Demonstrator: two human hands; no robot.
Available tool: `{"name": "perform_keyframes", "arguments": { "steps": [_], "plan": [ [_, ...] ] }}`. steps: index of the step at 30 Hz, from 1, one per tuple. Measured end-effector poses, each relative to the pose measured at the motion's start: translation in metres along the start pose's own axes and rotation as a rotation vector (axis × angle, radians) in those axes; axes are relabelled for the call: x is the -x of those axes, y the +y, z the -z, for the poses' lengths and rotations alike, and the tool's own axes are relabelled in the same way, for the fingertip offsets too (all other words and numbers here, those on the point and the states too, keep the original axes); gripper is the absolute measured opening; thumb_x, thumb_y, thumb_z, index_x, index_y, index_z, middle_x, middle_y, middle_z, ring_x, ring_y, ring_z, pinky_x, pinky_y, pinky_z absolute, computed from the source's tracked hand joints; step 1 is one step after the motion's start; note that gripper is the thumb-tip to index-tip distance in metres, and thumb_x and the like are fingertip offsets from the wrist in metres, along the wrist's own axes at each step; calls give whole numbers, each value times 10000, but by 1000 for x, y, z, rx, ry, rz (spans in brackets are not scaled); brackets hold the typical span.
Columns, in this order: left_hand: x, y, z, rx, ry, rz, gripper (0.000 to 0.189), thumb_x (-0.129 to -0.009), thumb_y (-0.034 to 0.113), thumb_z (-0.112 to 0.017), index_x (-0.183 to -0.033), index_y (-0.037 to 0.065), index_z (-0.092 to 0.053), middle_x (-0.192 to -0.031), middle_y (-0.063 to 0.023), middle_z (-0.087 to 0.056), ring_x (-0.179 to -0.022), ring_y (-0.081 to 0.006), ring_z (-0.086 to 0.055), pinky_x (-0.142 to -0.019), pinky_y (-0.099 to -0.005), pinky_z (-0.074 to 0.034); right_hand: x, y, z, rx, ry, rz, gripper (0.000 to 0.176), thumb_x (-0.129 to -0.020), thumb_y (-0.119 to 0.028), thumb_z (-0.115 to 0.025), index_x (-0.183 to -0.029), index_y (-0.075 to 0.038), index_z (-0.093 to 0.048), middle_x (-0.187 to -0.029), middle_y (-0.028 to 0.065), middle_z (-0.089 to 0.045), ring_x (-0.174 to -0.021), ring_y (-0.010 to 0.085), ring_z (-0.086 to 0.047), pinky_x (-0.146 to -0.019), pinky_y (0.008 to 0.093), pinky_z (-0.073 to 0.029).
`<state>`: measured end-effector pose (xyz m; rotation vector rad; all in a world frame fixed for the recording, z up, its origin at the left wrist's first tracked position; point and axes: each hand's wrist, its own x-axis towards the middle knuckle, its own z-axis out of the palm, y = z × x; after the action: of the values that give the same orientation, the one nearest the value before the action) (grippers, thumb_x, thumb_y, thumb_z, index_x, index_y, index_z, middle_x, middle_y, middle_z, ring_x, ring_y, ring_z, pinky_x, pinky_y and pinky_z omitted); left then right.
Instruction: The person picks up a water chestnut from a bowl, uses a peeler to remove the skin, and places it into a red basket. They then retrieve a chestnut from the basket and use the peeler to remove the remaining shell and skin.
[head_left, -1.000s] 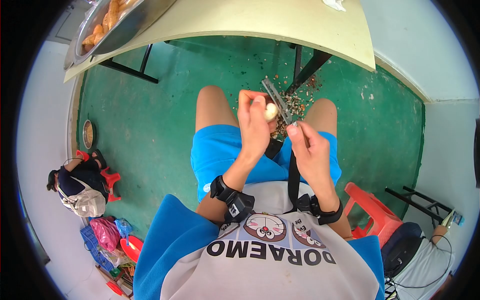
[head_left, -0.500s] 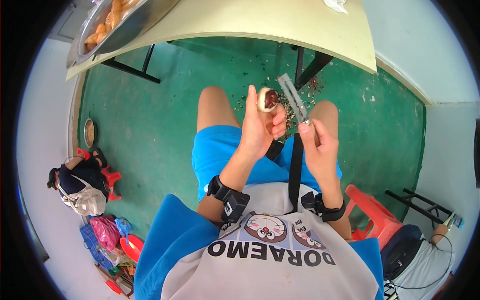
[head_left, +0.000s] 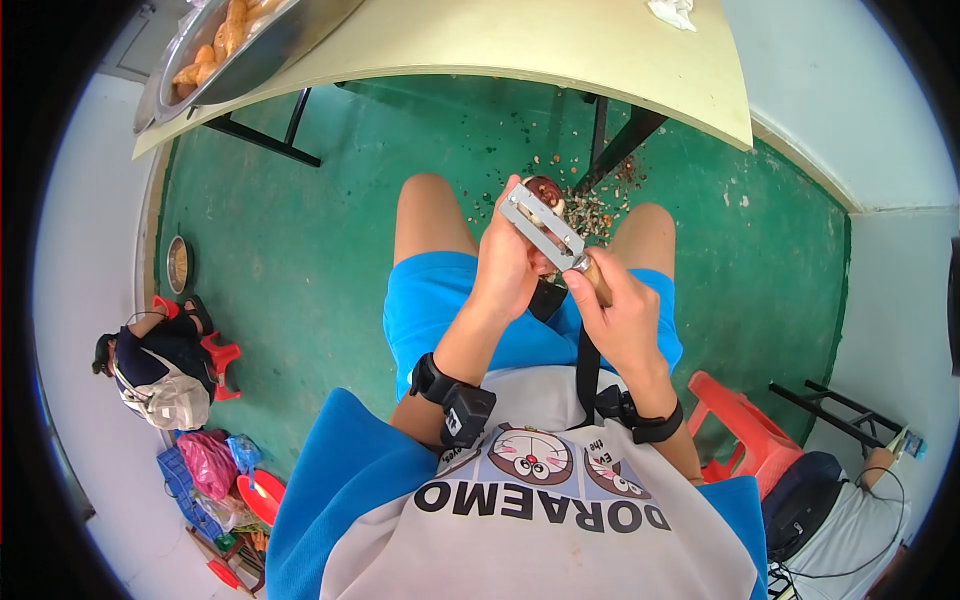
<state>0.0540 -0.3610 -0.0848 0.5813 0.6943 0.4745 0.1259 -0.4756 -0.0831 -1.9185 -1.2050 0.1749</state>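
Observation:
My left hand (head_left: 508, 258) is closed round a partly peeled water chestnut (head_left: 545, 190), its dark brown skin showing beside pale flesh. A metal peeler (head_left: 543, 226) with a wooden handle lies across the water chestnut, its blade over the pale side. Gripping that handle is my right hand (head_left: 622, 308), with the thumb along it. Part of the water chestnut is hidden behind the peeler and my left fingers.
Peel scraps (head_left: 590, 215) litter the green floor between my knees and the table leg. On the table (head_left: 480, 40) stands a metal basin (head_left: 260, 60) of orange-brown pieces. A red stool (head_left: 750, 430) is on the right; a seated person (head_left: 165, 365) is on the left.
The peeler has swung left and down, from beside the water chestnut onto it. My right hand has moved slightly left and lower. The water chestnut has turned in my left hand.

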Motion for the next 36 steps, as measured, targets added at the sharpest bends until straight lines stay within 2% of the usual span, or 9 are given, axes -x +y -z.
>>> {"name": "perform_keyframes", "arguments": {
  "steps": [6, 8, 11, 15, 17, 24, 29, 33, 36],
  "plan": [
    [-5, -3, 2, 124, -198, -88, 341, -886, 392, -292, -857, 102, -471, -602, -33, -452, -519, -111, -423, -471, -233, -362, -1, -4, 3, -44, -52, -10, 286, -738, -235, -632, -900, -19, -539, -625, 117, -567, -512, 235, -564, -426, 296, -424],
    [-3, -3, -1, 49, -97, -177, 348, -895, 391, -273, -866, 95, -452, -599, -40, -447, -523, -111, -430, -469, -236, -371, -1, -4, 3, -52, -60, -30, 283, -739, -236, -630, -900, -21, -539, -621, 117, -565, -509, 235, -562, -426, 297, -422],
    [-3, -3, -2, 108, -42, -132, 375, -903, 402, -245, -834, 92, -444, -597, -46, -450, -524, -112, -435, -464, -242, -374, 0, -2, 1, -75, -57, -56, 281, -742, -237, -626, -901, -23, -539, -620, 116, -563, -508, 235, -560, -426, 298, -420],
    [-6, -8, 4, 79, -95, -161, 395, -905, 413, -227, -793, 96, -433, -587, -46, -452, -510, -110, -430, -452, -237, -369, -1, -4, -1, -53, -43, 3, 277, -744, -237, -622, -905, -26, -540, -641, 111, -570, -520, 233, -562, -429, 299, -419],
    [-2, -5, -5, 72, 46, -145, 393, -905, 412, -227, -756, 105, -423, -574, -41, -453, -481, -102, -417, -424, -219, -348, -1, -3, -1, -29, -43, 0, 276, -742, -234, -624, -905, -27, -541, -649, 108, -573, -523, 231, -563, -431, 297, -420],
    [-1, -5, -2, 40, -50, -163, 365, -910, 383, -238, -778, 104, -432, -600, -40, -462, -444, -85, -379, -379, -203, -293, -2, 3, -1, 10, -15, 4, 280, -738, -239, -626, -906, -31, -543, -659, 100, -578, -524, 218, -565, -425, 290, -418],
    [2, 0, -20, 101, 210, -217, 297, -902, 335, -265, -816, 113, -442, -601, -12, -450, -446, -66, -368, -379, -196, -287, -4, -2, 1, -7, -55, -28, 281, -747, -247, -618, -912, -32, -542, -640, 102, -575, -514, 223, -565, -416, 294, -414],
    [-2, -11, -7, 109, 113, -229, 265, -890, 326, -277, -851, 121, -440, -607, -2, -452, -449, -59, -369, -385, -188, -296, 0, -3, -2, -59, -69, -118, 287, -765, -259, -600, -920, -28, -533, -616, 122, -565, -503, 251, -559, -414, 313, -412],
    [0, -11, -13, 94, 173, -251, 200, -880, 302, -280, -848, 112, -334, -654, -23, -437, -456, -68, -412, -325, -188, -282, 1, -3, -3, -75, -49, -134, 283, -779, -267, -585, -921, -29, -529, -609, 135, -560, -502, 269, -556, -416, 327, -409]
  ]
}}
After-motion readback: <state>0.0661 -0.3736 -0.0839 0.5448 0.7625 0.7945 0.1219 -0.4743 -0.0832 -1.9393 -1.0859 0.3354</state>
